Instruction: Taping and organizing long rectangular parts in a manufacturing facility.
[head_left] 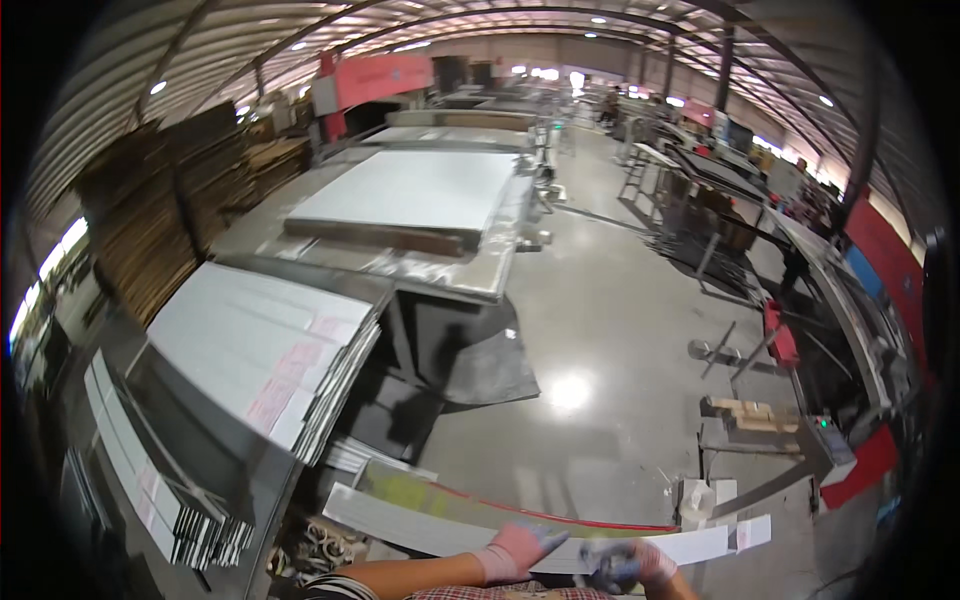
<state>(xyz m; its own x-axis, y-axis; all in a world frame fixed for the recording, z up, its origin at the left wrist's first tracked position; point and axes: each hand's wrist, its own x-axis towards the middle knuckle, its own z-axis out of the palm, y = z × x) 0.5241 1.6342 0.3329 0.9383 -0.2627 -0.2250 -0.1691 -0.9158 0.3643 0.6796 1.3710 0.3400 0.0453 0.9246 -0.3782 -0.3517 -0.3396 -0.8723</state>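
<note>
a long flat white strip (410,522) lies left-to-right at left hand (522,551) and right hand (625,564), whose grip closure i cannot tell.

Nothing I can read from here.
Pink print (285,385) on the stacked white sheets (250,325) is too blurred, as are the faint marks on the pinkish-red machine panel (383,80).

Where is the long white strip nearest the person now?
In the head view, the long white strip runs along the bottom, from left of centre rightward, partly hidden by the left hand and right hand, below the thin red line.
</note>
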